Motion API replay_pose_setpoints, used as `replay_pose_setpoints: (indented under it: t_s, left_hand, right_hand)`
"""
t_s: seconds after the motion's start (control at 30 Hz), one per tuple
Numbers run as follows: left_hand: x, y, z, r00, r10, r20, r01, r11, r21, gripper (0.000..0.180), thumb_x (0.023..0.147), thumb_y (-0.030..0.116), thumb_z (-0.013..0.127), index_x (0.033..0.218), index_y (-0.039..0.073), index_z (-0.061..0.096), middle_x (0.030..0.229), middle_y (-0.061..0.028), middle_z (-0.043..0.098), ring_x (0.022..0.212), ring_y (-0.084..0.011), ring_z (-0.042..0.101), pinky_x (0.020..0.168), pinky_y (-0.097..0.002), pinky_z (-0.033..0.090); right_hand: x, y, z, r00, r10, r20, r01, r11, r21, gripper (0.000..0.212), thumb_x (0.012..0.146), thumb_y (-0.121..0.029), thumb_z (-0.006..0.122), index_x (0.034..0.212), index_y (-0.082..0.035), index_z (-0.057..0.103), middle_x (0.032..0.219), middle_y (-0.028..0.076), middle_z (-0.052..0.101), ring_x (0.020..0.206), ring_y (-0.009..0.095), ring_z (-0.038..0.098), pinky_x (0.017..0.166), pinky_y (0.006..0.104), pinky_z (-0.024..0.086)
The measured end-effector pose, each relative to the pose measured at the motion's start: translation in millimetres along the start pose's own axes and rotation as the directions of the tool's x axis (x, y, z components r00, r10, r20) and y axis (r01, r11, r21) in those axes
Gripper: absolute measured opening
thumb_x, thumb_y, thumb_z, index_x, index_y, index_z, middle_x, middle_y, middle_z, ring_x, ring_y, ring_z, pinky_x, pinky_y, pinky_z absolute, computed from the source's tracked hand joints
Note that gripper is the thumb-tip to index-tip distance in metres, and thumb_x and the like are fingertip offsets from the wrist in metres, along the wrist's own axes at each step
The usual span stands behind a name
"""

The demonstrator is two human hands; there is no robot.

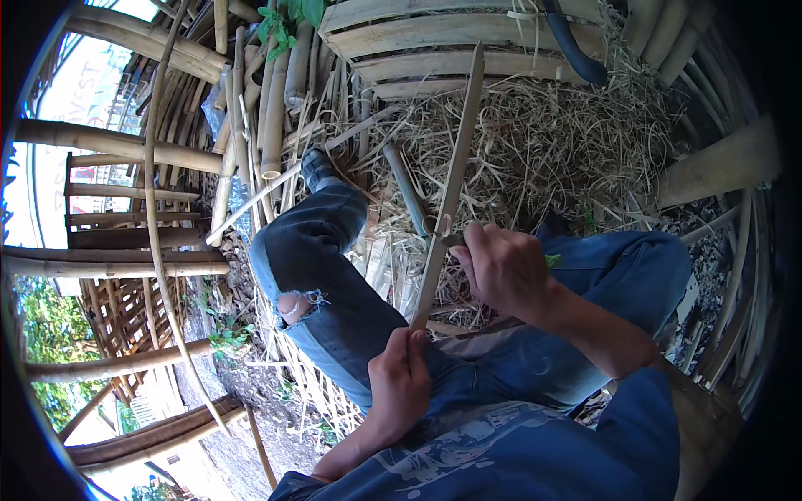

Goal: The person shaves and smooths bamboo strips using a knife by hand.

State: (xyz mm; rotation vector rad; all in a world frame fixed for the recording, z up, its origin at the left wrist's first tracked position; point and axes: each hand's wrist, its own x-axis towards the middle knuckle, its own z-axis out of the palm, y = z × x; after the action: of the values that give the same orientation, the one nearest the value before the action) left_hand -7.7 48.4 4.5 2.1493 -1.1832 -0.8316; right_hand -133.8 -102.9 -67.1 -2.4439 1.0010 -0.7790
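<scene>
Fingers (399,342) grip a bamboo strip (452,178) (long, pale).

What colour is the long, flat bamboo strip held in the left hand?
The strip is light tan-brown; it shows best in the head view, the only one.

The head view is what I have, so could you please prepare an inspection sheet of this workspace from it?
Surface: ground strewn with dry shavings; bare ground mostly hidden there.
Work in hand: long bamboo strip, slanting up and away; small tool at its edge, largely hidden.
Clutter: grey-green rod left of the strip; curved dark-blue item by the slatted panel.
Hands: left hand grips the strip's near end; right hand grips the tool.
Cables: nothing seen.
Surroundings: bamboo poles, green leaves.
</scene>
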Motion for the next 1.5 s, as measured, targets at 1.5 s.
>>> replay_pose_setpoints:
  t_s: [1.5]
  left_hand:
    - [0.5, -17.8, -11.1, 0.996, -0.087, 0.006, 0.087, 0.995, -0.046, 0.023, 0.098, 0.015, 0.049, 0.083, -0.001, 0.054, 0.053, -0.0122, 0.048, 0.045, -0.0132, 0.042, 0.044, -0.0327, 0.036]
  right_hand:
    - [-19.5, -34.7, 7.8, 0.986, -0.037, 0.164, 0.007, 0.984, 0.178, 0.023, 0.093, -0.022, 0.052, 0.08, -0.004, 0.049, 0.058, 0.012, 0.055, 0.046, 0.027, 0.059, 0.039, 0.0367, 0.044]
